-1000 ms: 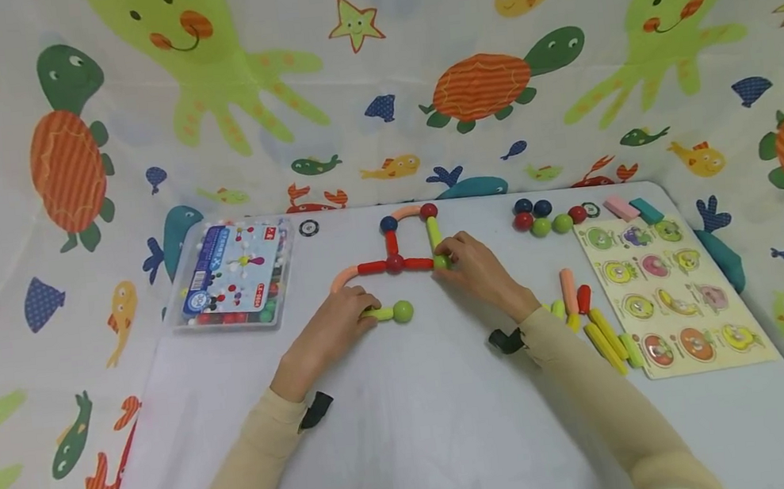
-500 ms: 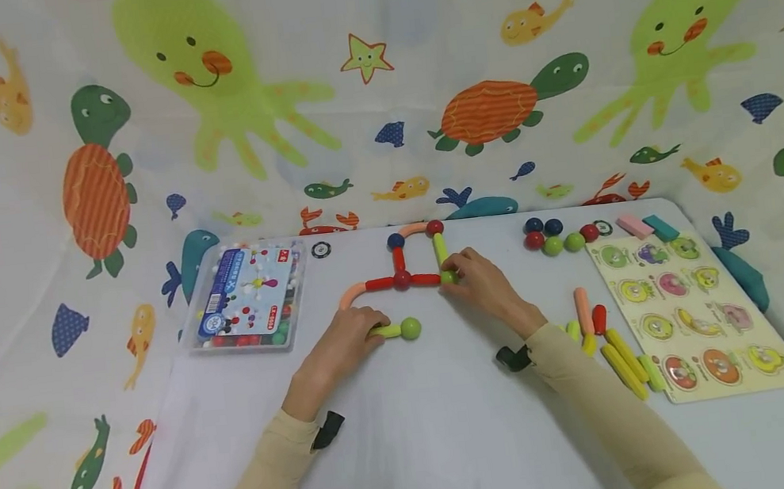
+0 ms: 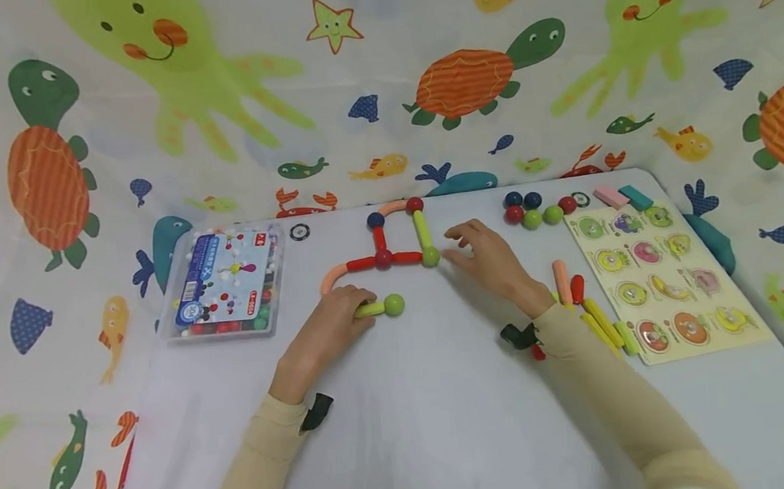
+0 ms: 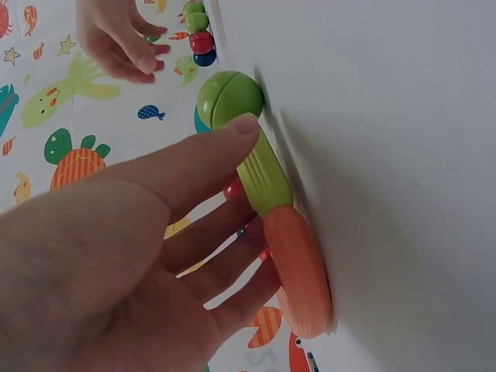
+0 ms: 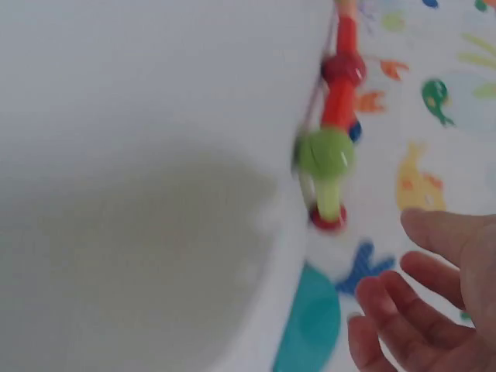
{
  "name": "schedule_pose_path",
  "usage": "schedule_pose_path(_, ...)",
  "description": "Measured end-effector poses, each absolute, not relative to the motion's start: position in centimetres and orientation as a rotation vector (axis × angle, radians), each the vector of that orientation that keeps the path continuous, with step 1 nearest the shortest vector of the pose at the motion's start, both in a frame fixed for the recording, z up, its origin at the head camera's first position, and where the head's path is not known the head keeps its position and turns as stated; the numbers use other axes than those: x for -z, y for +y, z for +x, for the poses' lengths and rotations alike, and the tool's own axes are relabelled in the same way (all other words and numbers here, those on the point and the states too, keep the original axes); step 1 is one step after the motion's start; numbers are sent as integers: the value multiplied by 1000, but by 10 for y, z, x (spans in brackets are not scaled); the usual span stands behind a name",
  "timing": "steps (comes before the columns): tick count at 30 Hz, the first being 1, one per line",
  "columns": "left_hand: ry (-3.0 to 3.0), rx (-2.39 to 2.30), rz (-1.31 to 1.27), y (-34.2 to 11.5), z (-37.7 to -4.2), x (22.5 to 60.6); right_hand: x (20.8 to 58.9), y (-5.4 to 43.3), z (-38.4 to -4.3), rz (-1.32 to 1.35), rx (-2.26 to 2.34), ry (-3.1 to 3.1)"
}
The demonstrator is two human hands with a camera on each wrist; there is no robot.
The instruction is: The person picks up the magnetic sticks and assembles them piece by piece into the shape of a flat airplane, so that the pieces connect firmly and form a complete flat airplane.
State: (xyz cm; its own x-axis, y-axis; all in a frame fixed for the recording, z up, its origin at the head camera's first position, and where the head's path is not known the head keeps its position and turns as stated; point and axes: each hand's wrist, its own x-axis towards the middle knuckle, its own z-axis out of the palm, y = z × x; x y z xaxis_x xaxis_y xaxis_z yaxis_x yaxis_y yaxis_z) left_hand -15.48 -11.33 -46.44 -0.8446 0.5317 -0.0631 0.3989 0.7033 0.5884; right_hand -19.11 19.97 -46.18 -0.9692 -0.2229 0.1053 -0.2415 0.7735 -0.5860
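Observation:
My left hand pinches a light green stick between thumb and fingers, low over the table. A green ball caps its right end, and an orange rod meets its other end, hidden under the hand in the head view. Just beyond lies a joined shape of red sticks, a blue ball, red balls and curved salmon rods. At the shape's near right corner is another green ball. My right hand hovers right beside that corner, fingers loosely bent, holding nothing.
A clear lidded box of parts stands back left. Loose balls cluster back right, with pink and teal blocks behind a picture puzzle board. Loose sticks lie near the right forearm. A patterned cloth hangs behind the table.
My right hand has let go of the green ball at the shape's corner and drawn slightly right, its fingers spreading. The left hand keeps its hold on the green stick.

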Motion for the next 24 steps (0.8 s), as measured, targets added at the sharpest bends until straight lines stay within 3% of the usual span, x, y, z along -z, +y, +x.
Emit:
schedule_pose_path(13,2640,-897,717,-109,-159,460,433,319,-128,-175,-889,-2917)
schedule_pose_path(24,2596,-954,786,-103,-156,466,451,342,-86,-359,-786,-3155)
